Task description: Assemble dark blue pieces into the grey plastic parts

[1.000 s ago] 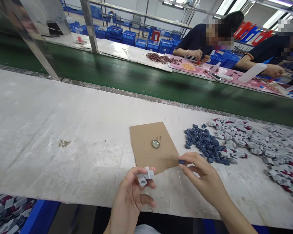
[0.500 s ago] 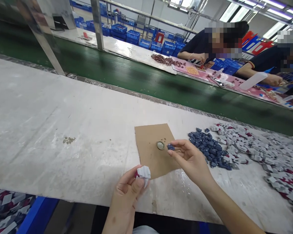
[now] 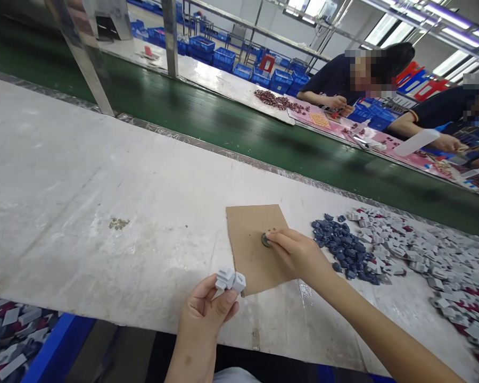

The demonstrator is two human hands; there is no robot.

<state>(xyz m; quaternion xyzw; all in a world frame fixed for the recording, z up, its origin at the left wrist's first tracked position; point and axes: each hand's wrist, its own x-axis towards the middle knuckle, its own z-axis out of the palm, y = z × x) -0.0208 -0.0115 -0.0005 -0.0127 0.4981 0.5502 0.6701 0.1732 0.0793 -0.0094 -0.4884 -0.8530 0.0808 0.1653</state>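
Near the front edge of the table, my left hand (image 3: 208,313) pinches a light grey plastic piece (image 3: 225,279) between thumb and fingers. My right hand (image 3: 301,256) reaches over a brown cardboard sheet (image 3: 250,268), its closed fingertips down at a small round bottle cap (image 3: 264,241) lying there. The small dark blue plastic piece seen in those fingers a moment ago is now hidden by them. To the right of the cardboard is a pile of similar dark blue pieces (image 3: 343,249).
Many grey and dark red pieces (image 3: 417,255) spread over the right side of the white table (image 3: 143,239). A green conveyor belt (image 3: 207,119) runs behind it. Two people work across the belt. At lower left, a blue crate (image 3: 58,346) holds more pieces.
My right hand has moved left and down to the bottle cap, carrying the dark blue piece. In my left hand, the grey piece has turned to show another side.
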